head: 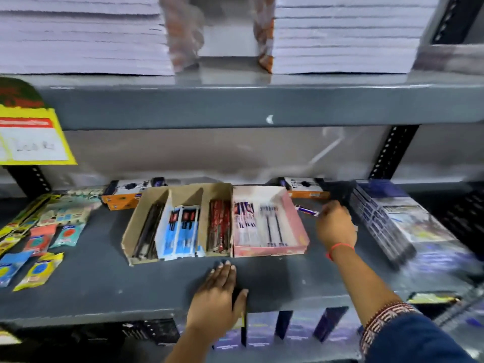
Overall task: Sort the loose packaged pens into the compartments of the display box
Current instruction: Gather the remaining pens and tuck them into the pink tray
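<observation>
Nearest us, our left hand (pixel 218 297) lies flat on the front edge of the grey shelf (pixel 104 279), fingers spread and holding nothing. Our right hand (pixel 336 226), a red thread at its wrist, reaches past the right side of the pink display box (pixel 301 231); its fingers are curled, and their tips meet one loose packaged pen (pixel 306 210) lying on the shelf just beside that box. We cannot tell whether the fingers have closed on it.

We count two open boxes, side by side and touching. On the left, the brown cardboard box (pixel 128 237) has three compartments: dark packs (pixel 148 231) in the left one, blue-and-white packs (pixel 180 231) in the middle one, red packs (pixel 220 226) in the right one. Exact pack counts are too blurred to read. In the pink display box, a bundle of white packs with red and blue print (pixel 243 221) sits to the left, and two dark pens (pixel 273 226) lie to the right.

Behind the boxes are two orange-and-white cartons (pixel 123 195). At far left lie several small flat packets (pixel 39 271). At far right is a blurred stack of dark packs (pixel 379 221). On the upper shelf are two stacks of paper (pixel 340 35).
</observation>
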Demonstrator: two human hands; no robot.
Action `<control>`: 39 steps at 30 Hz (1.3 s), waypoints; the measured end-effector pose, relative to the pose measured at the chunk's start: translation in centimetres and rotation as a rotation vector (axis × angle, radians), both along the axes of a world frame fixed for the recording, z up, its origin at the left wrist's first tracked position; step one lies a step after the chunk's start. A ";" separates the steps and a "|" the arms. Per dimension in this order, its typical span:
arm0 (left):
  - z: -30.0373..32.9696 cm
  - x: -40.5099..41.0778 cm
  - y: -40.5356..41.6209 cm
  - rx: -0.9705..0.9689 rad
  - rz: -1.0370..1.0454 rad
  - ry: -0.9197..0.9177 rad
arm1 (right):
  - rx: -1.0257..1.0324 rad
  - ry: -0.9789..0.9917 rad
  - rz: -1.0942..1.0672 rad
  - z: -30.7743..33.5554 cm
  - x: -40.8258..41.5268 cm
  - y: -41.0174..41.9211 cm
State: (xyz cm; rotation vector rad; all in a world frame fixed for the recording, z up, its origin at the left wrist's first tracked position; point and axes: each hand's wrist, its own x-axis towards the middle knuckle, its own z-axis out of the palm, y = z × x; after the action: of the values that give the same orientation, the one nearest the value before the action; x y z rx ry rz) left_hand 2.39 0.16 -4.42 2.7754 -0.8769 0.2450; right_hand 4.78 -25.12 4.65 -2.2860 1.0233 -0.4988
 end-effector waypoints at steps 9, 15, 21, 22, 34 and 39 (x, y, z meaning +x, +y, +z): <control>0.5 -0.8 -4.2 0.108 0.018 0.036 | -0.270 0.576 0.313 -3.2 3.0 -6.6; 0.6 -0.7 -4.6 0.165 0.051 0.034 | -0.312 0.674 0.303 -3.9 5.3 -7.8; 0.7 -0.4 -4.3 0.180 0.033 0.066 | -0.090 0.599 0.282 -3.3 6.2 -9.4; 0.7 -0.4 -4.2 0.188 0.036 0.089 | -0.054 0.573 0.318 -3.0 6.1 -9.3; 0.2 -0.1 -4.7 0.179 0.035 -0.151 | 0.823 -0.295 0.660 2.2 -3.4 -2.7; 0.5 -0.4 -4.7 0.196 0.010 -0.153 | 0.844 -0.278 0.726 2.2 -4.9 -0.9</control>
State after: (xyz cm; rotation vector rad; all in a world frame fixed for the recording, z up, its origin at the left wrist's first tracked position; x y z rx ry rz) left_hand 1.98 -4.49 -3.94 2.9744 -0.9713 0.3976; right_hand -0.11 -26.01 6.81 -1.5840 0.1434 -0.0381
